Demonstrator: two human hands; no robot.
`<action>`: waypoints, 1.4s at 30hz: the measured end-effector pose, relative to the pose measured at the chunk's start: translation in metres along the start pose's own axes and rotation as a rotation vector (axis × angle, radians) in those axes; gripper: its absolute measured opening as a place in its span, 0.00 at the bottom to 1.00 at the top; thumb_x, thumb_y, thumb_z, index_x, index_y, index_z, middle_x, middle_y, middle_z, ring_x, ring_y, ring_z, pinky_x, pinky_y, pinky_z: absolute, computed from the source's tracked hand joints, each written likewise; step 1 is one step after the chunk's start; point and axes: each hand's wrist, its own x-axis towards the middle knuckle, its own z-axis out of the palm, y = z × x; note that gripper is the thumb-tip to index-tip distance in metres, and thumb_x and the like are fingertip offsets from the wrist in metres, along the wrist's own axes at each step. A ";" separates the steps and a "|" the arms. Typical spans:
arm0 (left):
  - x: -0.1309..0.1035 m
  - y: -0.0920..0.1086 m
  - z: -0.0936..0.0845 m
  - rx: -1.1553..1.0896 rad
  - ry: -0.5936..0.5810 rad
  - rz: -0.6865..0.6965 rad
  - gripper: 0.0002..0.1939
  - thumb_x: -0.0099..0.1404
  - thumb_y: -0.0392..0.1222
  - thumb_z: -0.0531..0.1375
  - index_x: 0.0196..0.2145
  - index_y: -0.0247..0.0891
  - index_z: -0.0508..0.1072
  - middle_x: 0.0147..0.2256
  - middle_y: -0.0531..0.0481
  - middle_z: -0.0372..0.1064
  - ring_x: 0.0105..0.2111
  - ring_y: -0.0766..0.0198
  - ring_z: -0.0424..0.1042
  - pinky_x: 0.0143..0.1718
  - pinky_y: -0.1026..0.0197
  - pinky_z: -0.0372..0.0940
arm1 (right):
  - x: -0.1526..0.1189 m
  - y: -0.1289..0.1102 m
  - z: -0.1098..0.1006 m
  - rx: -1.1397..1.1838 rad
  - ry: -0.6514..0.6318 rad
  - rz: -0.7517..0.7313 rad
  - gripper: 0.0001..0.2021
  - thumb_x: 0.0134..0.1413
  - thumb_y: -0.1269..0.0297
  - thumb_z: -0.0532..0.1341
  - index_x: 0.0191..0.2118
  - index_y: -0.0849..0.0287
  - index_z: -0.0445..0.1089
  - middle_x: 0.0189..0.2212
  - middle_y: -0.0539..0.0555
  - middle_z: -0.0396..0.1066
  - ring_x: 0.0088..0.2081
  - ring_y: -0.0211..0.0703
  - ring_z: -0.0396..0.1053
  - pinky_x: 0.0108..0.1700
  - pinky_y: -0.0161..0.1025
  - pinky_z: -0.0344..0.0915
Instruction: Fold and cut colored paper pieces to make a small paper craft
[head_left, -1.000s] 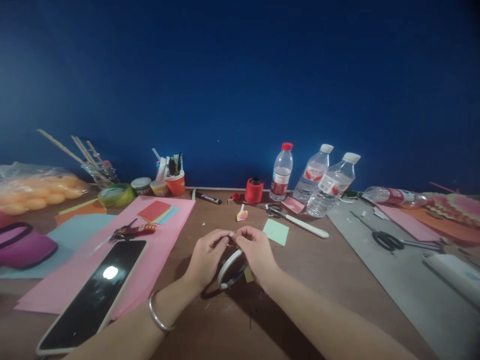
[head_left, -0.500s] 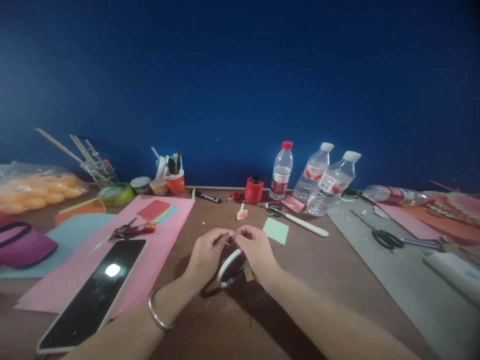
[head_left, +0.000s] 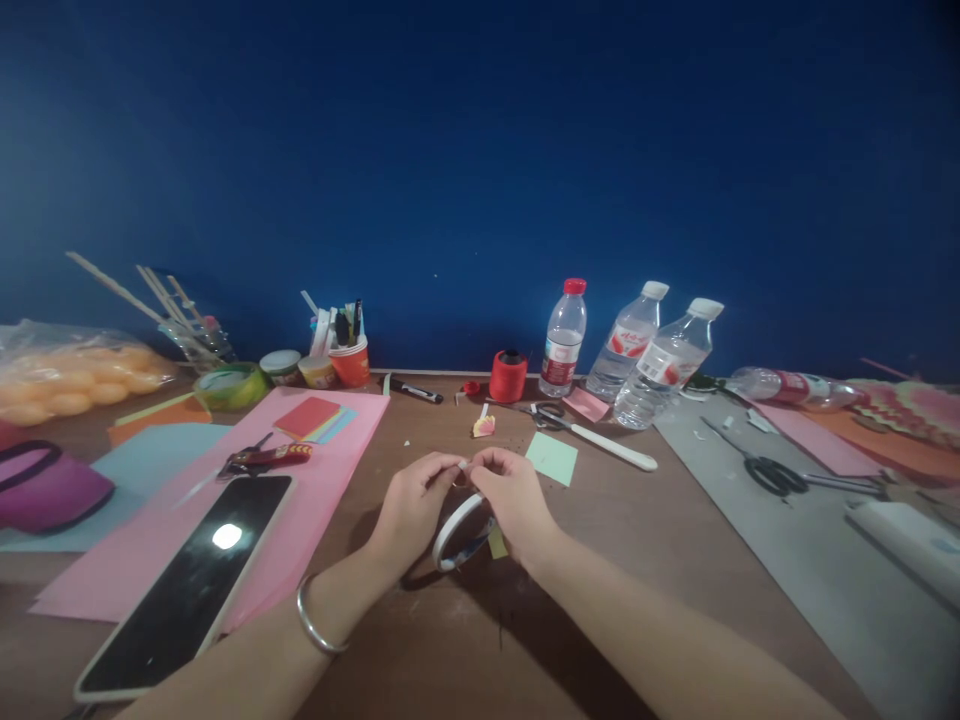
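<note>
At the far left, a clear plastic bag of orange balls is cut off by the picture's border, as is a purple item below it that is hard to identify. Next come overlapping pink sheets, with a smartphone lying on them; the left forearm, wearing a silver bangle, covers the phone's near corner. Between the pink sheets' right edge and the left hand runs a narrow strip of brown desk.

The left hand is bent inward, thumb and forefinger pinching at a small white bit, too tiny to make out properly. Just below the fingertips, in the middle, is a white ring, tilted, narrow-banded and smooth outside, with bluish marks on its inner face. Its right part is hidden behind the right hand, and whether it touches the desk cannot be told. The right hand pinches at the same bit from the other side, its remaining fingers curled out of sight. A yellow slip half shows beside it.

Further right, near the knuckles, lies a pale green note; past it, plain desk reaches the slanting edge of a grey sheet, where the border crops a white box.
</note>
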 end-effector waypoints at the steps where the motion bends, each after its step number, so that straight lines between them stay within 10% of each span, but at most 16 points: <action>1: 0.000 0.000 0.000 0.003 0.001 0.005 0.09 0.59 0.37 0.51 0.29 0.39 0.72 0.29 0.53 0.71 0.30 0.65 0.69 0.33 0.66 0.61 | 0.000 0.000 0.000 0.000 0.000 0.001 0.03 0.37 0.67 0.57 0.21 0.60 0.61 0.18 0.46 0.62 0.20 0.32 0.54 0.22 0.31 0.47; 42: 0.001 0.004 -0.002 -0.060 0.064 -0.103 0.10 0.57 0.40 0.54 0.22 0.36 0.71 0.23 0.54 0.70 0.25 0.66 0.67 0.28 0.67 0.58 | -0.001 -0.004 0.003 -0.056 -0.004 0.015 0.07 0.36 0.64 0.60 0.20 0.61 0.62 0.15 0.44 0.58 0.18 0.30 0.51 0.21 0.30 0.47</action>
